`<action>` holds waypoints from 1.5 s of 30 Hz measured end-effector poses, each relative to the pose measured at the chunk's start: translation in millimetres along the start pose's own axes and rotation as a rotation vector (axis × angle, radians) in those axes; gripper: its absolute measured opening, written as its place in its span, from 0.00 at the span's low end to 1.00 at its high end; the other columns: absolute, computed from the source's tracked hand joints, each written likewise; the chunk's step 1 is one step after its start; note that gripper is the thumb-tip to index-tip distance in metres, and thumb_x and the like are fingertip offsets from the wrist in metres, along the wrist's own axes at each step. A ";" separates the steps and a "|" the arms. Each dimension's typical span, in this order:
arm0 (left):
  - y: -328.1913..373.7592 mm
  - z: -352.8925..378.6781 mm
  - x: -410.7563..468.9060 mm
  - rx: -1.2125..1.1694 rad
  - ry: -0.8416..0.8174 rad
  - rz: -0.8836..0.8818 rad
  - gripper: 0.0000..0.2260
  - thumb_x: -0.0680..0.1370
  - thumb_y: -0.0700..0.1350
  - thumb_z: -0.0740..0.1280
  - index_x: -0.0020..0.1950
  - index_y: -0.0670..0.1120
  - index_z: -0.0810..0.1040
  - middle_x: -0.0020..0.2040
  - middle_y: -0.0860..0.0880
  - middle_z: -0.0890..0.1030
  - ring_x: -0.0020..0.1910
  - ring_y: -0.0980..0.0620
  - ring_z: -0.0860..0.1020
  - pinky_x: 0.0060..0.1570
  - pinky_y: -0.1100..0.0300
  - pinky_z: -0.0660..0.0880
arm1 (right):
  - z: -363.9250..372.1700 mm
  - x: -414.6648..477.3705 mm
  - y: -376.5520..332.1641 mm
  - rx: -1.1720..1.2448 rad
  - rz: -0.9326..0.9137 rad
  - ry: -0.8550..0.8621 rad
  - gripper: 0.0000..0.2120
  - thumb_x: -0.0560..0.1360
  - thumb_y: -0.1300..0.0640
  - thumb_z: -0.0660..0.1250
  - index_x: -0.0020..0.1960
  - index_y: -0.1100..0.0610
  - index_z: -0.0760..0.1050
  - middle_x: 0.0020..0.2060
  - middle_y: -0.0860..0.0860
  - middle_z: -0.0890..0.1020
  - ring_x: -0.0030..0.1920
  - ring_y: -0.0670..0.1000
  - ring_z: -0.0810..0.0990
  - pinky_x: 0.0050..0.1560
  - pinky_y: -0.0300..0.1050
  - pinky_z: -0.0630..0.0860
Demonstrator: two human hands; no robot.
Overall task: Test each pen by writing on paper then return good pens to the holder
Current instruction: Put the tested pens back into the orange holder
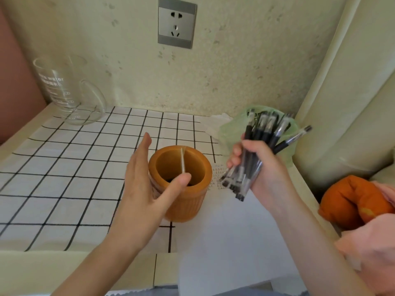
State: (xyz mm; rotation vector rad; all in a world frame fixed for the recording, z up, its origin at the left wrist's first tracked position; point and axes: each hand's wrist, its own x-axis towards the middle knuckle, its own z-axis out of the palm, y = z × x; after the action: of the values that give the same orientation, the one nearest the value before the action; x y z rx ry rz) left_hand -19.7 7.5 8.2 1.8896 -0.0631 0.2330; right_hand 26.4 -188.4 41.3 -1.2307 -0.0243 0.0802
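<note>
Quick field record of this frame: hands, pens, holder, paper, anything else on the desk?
left hand: open, beside holder, thumb over its rim
right hand: grips pen bundle above paper
holder: orange, upright, thin clear stick inside
paper: white sheet, small marks near holder
other: glass measuring jug back left, checked tablecloth

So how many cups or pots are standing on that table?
2. A clear glass measuring jug stands at the back left; an orange pen holder stands mid-table beside the left hand. The green bag at the right might hide another.
</note>
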 end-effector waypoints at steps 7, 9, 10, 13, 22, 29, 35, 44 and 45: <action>45.3 1.0 11.8 -0.424 -0.099 -0.025 0.24 0.72 0.61 0.64 0.67 0.61 0.66 0.57 0.68 0.77 0.56 0.69 0.75 0.56 0.65 0.73 | 51.2 -4.5 -24.4 0.203 0.161 -0.226 0.07 0.65 0.60 0.65 0.42 0.60 0.76 0.33 0.53 0.80 0.33 0.50 0.80 0.35 0.43 0.79; 49.2 -0.6 16.5 -0.526 -0.191 -0.144 0.27 0.69 0.61 0.67 0.67 0.61 0.67 0.60 0.63 0.77 0.57 0.65 0.76 0.58 0.61 0.72 | 61.8 -4.1 -17.3 0.130 0.249 -0.266 0.11 0.66 0.59 0.66 0.47 0.61 0.78 0.39 0.55 0.80 0.39 0.52 0.80 0.39 0.45 0.80; 50.7 -2.8 18.4 -0.564 -0.262 -0.202 0.29 0.68 0.60 0.67 0.68 0.59 0.67 0.61 0.59 0.77 0.58 0.63 0.77 0.58 0.59 0.72 | 65.2 -2.9 -14.0 0.101 0.266 -0.273 0.11 0.68 0.60 0.66 0.49 0.62 0.77 0.41 0.56 0.79 0.41 0.52 0.80 0.41 0.45 0.80; 54.9 -8.5 20.0 -0.571 -0.471 -0.276 0.26 0.70 0.54 0.68 0.66 0.51 0.70 0.58 0.50 0.81 0.56 0.54 0.79 0.55 0.56 0.75 | 71.6 -3.1 -12.3 0.002 0.276 -0.230 0.05 0.72 0.61 0.65 0.44 0.60 0.79 0.38 0.53 0.79 0.40 0.50 0.79 0.37 0.42 0.78; 63.9 -12.9 17.4 -0.526 -0.548 -0.230 0.13 0.71 0.45 0.66 0.54 0.43 0.78 0.49 0.46 0.84 0.49 0.52 0.83 0.41 0.65 0.78 | 70.4 -7.9 -22.7 -0.574 0.144 -0.199 0.13 0.69 0.38 0.68 0.45 0.46 0.79 0.43 0.48 0.85 0.41 0.48 0.83 0.39 0.45 0.75; 53.3 -15.5 20.8 -0.522 -0.414 -0.262 0.08 0.73 0.47 0.65 0.43 0.43 0.77 0.30 0.49 0.75 0.30 0.53 0.75 0.32 0.66 0.73 | 61.5 -2.7 -20.8 -0.720 -0.070 -0.111 0.22 0.68 0.34 0.63 0.44 0.52 0.77 0.29 0.44 0.79 0.36 0.44 0.80 0.48 0.43 0.78; 46.8 -14.5 21.6 -0.553 -0.331 -0.238 0.11 0.74 0.44 0.66 0.51 0.39 0.76 0.35 0.46 0.81 0.33 0.53 0.80 0.33 0.66 0.76 | 62.2 -4.0 -16.1 -0.611 -0.213 -0.049 0.07 0.71 0.51 0.72 0.44 0.54 0.81 0.25 0.41 0.78 0.27 0.40 0.75 0.30 0.29 0.68; 46.0 -13.8 19.0 -0.628 -0.353 -0.238 0.10 0.73 0.44 0.65 0.48 0.39 0.79 0.40 0.44 0.84 0.38 0.51 0.83 0.37 0.65 0.78 | 66.6 -0.8 -7.1 -0.500 -0.191 0.057 0.03 0.71 0.61 0.69 0.40 0.56 0.76 0.21 0.46 0.75 0.22 0.45 0.72 0.28 0.38 0.70; 45.9 -14.3 19.7 -0.640 -0.348 -0.240 0.10 0.73 0.44 0.64 0.49 0.39 0.79 0.42 0.44 0.85 0.40 0.51 0.84 0.38 0.65 0.78 | 65.0 -0.4 -9.0 -0.444 -0.189 0.059 0.03 0.72 0.63 0.68 0.40 0.57 0.76 0.22 0.48 0.75 0.22 0.47 0.71 0.27 0.39 0.70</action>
State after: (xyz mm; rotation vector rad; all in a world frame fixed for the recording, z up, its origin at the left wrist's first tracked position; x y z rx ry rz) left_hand -9.6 7.4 59.2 1.2644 -0.1285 -0.2604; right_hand 22.4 -130.2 71.5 -1.6674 -0.1119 -0.1333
